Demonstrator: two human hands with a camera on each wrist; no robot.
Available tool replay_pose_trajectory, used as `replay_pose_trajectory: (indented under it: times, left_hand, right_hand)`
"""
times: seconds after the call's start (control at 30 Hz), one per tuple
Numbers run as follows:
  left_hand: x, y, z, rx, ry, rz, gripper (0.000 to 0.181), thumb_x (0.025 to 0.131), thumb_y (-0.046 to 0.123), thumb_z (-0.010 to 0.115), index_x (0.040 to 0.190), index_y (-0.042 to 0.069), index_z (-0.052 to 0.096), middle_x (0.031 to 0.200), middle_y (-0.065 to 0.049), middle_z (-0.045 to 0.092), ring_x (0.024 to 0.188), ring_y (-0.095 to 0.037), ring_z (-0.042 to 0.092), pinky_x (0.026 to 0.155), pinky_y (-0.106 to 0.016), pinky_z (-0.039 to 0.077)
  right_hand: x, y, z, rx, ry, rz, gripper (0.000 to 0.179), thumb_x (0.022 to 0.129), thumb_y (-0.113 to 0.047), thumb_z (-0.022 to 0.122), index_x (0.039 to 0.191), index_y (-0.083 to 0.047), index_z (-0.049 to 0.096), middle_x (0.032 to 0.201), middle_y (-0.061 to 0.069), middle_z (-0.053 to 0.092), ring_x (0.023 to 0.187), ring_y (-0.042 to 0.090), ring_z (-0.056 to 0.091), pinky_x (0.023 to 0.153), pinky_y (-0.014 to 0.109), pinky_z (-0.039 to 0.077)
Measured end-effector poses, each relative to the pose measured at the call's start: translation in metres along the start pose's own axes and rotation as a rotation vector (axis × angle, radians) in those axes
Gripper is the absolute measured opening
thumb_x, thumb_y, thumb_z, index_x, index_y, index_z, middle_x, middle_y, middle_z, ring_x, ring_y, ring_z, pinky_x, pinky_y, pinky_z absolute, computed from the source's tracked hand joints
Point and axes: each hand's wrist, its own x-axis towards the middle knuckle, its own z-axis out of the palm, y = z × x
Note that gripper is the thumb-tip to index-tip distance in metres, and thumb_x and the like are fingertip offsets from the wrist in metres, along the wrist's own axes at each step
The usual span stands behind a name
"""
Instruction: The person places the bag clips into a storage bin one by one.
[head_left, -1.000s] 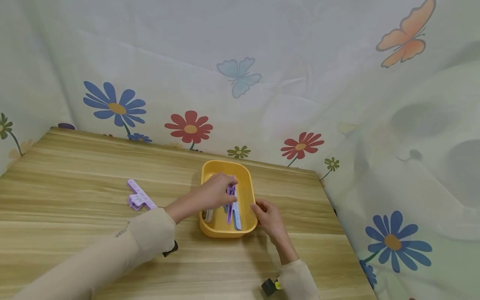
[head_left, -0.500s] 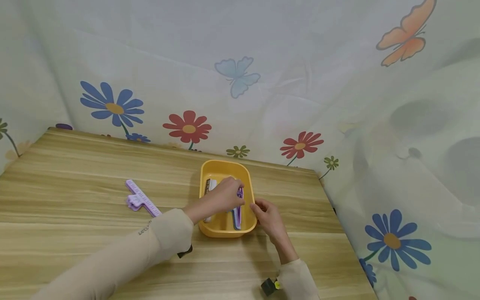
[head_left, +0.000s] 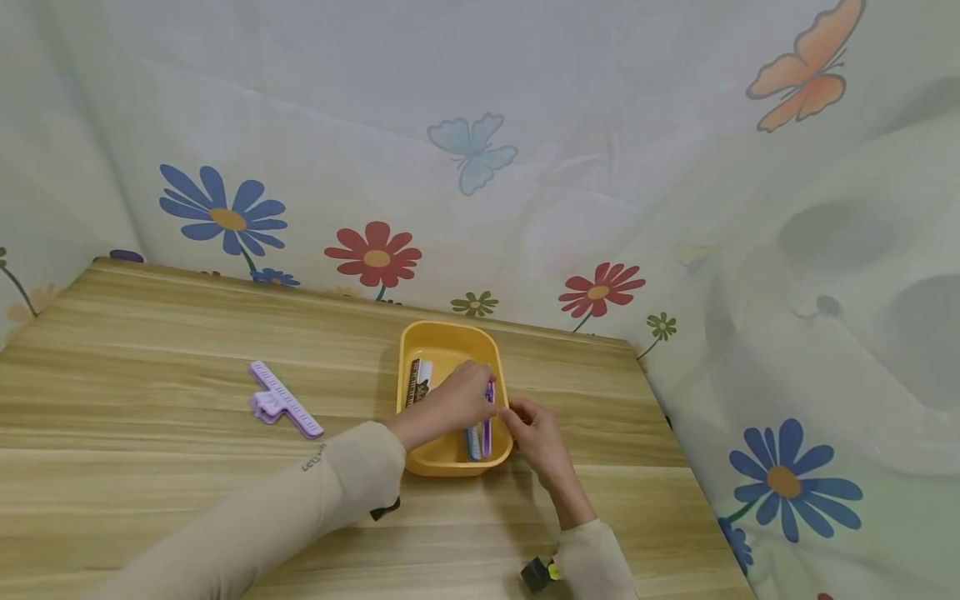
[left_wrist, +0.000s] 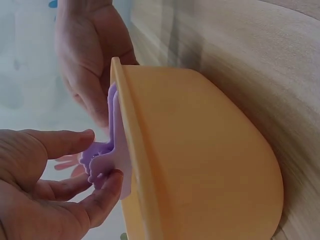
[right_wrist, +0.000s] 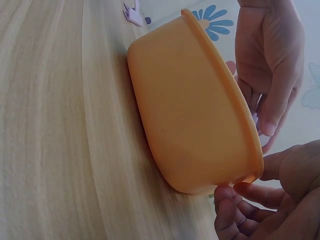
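Note:
In the head view, a yellow plastic tub (head_left: 448, 327) stands on the table. My left hand (head_left: 459, 395) reaches into it and pinches a purple clip (head_left: 487, 438) near the right wall. The left wrist view has thumb and fingers on the scalloped grip of this purple clip (left_wrist: 118, 145), its long bar by the tub's rim. With thumb and fingers, my right hand (head_left: 537, 435) grips the tub's right side; the right wrist view confirms that hold on the tub (right_wrist: 190, 100). Left of the purple clip lies a blue clip (head_left: 472, 444), partly covered by my hand.
Also in the tub, along its left wall, is a white item with black stripes and a dark print (head_left: 420, 379), partly hidden by the left arm. Another purple clip (head_left: 283, 400) lies on the wooden table (head_left: 165, 350) to the left. A flower-printed curtain (head_left: 315, 125) hangs behind.
My left hand has moved right inside the tub with the purple clip, from beside the blue clip to the right wall. The right hand has stayed on the tub.

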Motion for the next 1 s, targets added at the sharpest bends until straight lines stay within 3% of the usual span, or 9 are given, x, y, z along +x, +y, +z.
replay_pose_trajectory:
  times: [0.1,0.27,0.37,0.6,0.83,1.0]
  left_hand:
    - [-0.001,-0.001,0.001,0.004,-0.006,0.006,0.047,0.090,0.010,0.079,0.128,-0.010,0.063,0.129,-0.024,0.061,0.116,-0.033,0.058,0.094,-0.041,0.056]
    - [-0.003,-0.007,0.001,0.116,-0.010,-0.011,0.048,0.089,0.016,0.081,0.129,-0.006,0.066,0.128,-0.021,0.065,0.118,-0.033,0.061,0.099,-0.045,0.053]
    - [-0.005,-0.010,-0.002,0.153,-0.010,-0.035,0.046,0.090,0.017,0.081,0.129,-0.004,0.068,0.125,-0.019,0.067,0.115,-0.031,0.063,0.098,-0.046,0.053]
    - [-0.009,-0.013,-0.005,0.143,-0.005,-0.039,0.046,0.092,0.020,0.078,0.132,0.001,0.067,0.131,-0.016,0.067,0.116,-0.029,0.063,0.097,-0.045,0.053]
    - [-0.014,-0.014,-0.009,0.089,0.029,-0.005,0.043,0.094,0.021,0.075,0.133,0.004,0.067,0.123,-0.011,0.069,0.104,-0.023,0.064,0.090,-0.041,0.055]
    - [-0.019,-0.015,-0.018,0.034,0.062,0.013,0.041,0.097,0.024,0.073,0.132,0.005,0.068,0.124,-0.009,0.069,0.113,-0.024,0.064,0.097,-0.043,0.054]
  right_hand:
    - [0.006,0.012,0.001,-0.001,0.009,-0.004,0.030,0.104,-0.005,0.059,0.125,0.014,0.064,0.101,0.023,0.067,0.084,0.021,0.064,0.066,0.025,0.056]
    - [0.018,0.037,0.004,-0.003,0.039,-0.019,0.030,0.104,-0.009,0.061,0.124,0.012,0.066,0.098,0.021,0.067,0.082,0.023,0.064,0.064,0.028,0.057]
    - [0.019,0.040,0.003,0.002,0.045,-0.026,0.030,0.103,-0.010,0.062,0.124,0.011,0.066,0.099,0.022,0.067,0.083,0.025,0.065,0.064,0.028,0.057]
    - [0.015,0.029,0.003,-0.006,0.026,-0.009,0.032,0.104,-0.008,0.060,0.127,0.013,0.064,0.106,0.028,0.067,0.084,0.022,0.065,0.075,0.049,0.061]
    - [0.021,0.044,0.004,0.021,0.034,-0.018,0.031,0.104,-0.009,0.062,0.127,0.010,0.066,0.106,0.026,0.068,0.088,0.030,0.068,0.073,0.044,0.061]
    - [0.021,0.045,0.004,0.011,0.036,-0.024,0.031,0.103,-0.008,0.060,0.127,0.012,0.065,0.106,0.028,0.068,0.088,0.032,0.068,0.070,0.039,0.061]
